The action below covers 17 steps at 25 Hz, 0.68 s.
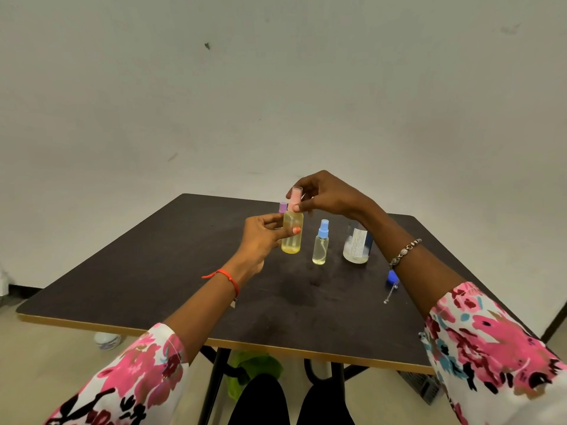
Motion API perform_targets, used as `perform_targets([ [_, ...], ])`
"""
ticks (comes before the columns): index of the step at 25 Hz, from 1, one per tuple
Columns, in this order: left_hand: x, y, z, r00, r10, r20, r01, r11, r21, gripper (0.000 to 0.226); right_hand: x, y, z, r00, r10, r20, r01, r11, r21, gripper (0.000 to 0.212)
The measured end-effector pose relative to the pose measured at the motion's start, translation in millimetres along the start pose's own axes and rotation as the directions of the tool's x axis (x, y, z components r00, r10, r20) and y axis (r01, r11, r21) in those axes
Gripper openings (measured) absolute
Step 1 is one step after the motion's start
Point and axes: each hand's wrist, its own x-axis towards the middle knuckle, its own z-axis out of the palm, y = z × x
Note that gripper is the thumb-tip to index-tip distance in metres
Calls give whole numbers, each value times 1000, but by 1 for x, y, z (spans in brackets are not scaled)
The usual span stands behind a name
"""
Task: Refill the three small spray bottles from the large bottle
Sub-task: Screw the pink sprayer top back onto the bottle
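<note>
Gripping the pink-capped bottle (292, 237) over the counter (153, 271), my left hand (260, 237) wraps its fingers (270, 220) round the body; my right hand (325, 194) pinches the cap (296, 197); this one looks filled; the blue-capped bottle (320, 246) beside the large bottle (357, 245) looks nearly empty; the purple-capped bottle (282, 207) is mostly hidden.

Single head-worn wide-angle camera looks forward and down at the near table (153, 271); wall (276, 87) beyond.

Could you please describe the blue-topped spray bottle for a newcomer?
On the dark table, look between the pink-capped bottle being held and the large labelled bottle. The small clear bottle standing alone there is the only one with a light blue spray top.
</note>
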Motion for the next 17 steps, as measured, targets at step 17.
perform_targets([
  [17,-3,2,-4,1000,-3,-14,4,1000,28,41,3,7,19,973,113,-202,-107,993,42,27],
])
